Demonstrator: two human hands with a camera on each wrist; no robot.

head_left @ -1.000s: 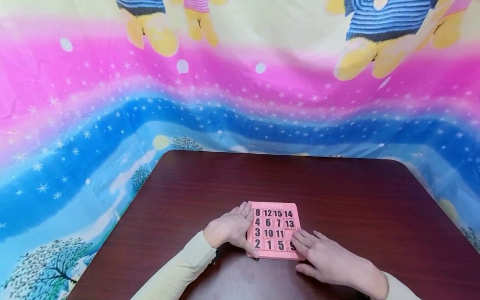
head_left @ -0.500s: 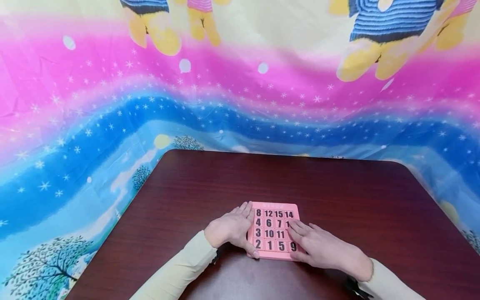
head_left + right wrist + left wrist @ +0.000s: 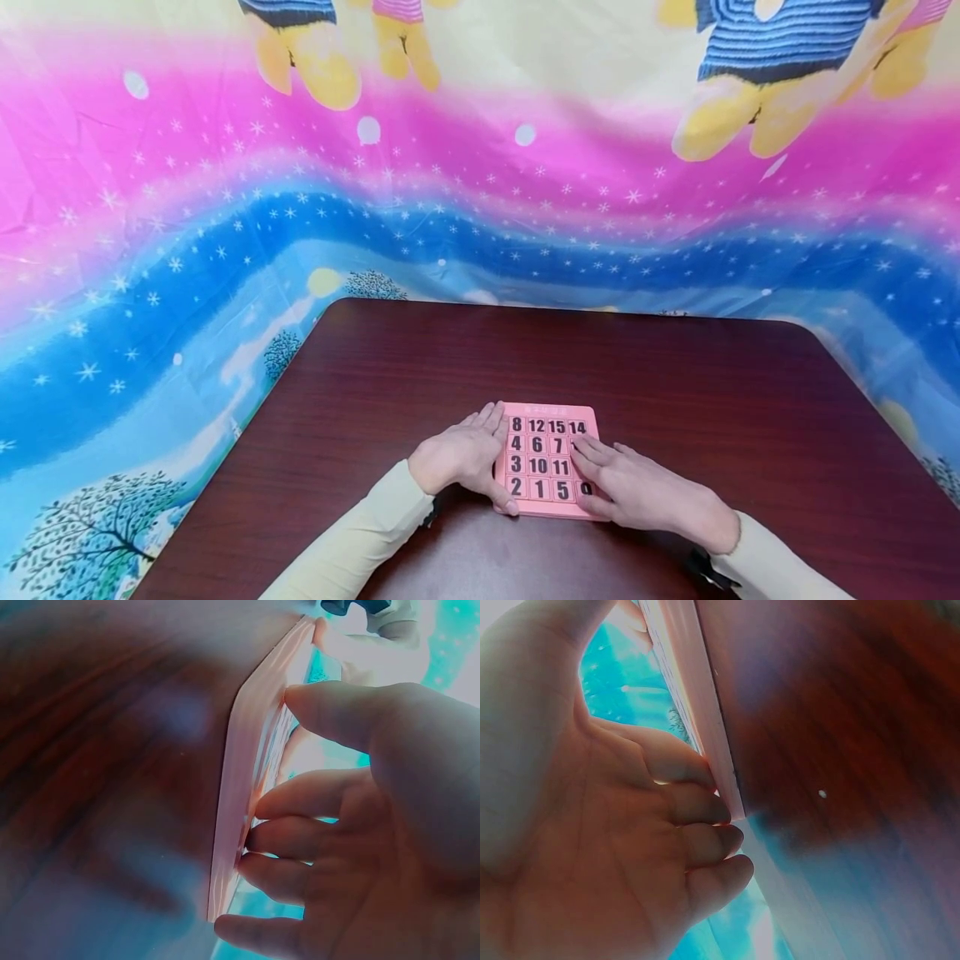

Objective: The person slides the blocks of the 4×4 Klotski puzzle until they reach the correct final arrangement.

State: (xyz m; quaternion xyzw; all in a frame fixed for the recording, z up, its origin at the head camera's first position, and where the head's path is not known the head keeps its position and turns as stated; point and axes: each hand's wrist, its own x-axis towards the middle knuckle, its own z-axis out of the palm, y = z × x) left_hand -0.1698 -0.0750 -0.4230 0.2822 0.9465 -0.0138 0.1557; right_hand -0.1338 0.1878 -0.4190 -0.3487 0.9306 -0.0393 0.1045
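Note:
A pink number slide puzzle [image 3: 538, 477] lies flat on the brown table, black numbers facing up. My left hand [image 3: 461, 458] rests along its left side, with long fingers at the upper left edge and the thumb on the lower left corner. In the left wrist view, fingertips [image 3: 731, 838] touch the puzzle's side wall [image 3: 705, 690]. My right hand [image 3: 648, 492] touches the right column with fairly straight fingers. They hide the 13 tile and the spot below it, while the thumb partly covers the 9 tile [image 3: 586, 489]. The right wrist view shows those fingers along the puzzle's edge [image 3: 236, 772].
The dark brown table [image 3: 420, 358] stretches away behind the puzzle and to both sides. A colourful printed curtain [image 3: 480, 192] hangs beyond its far edge. A dark strap [image 3: 708, 571] shows at the right sleeve.
My right hand has moved left and up the right column; its fingers now cover the 13 tile. My left hand and the puzzle have stayed about where they were.

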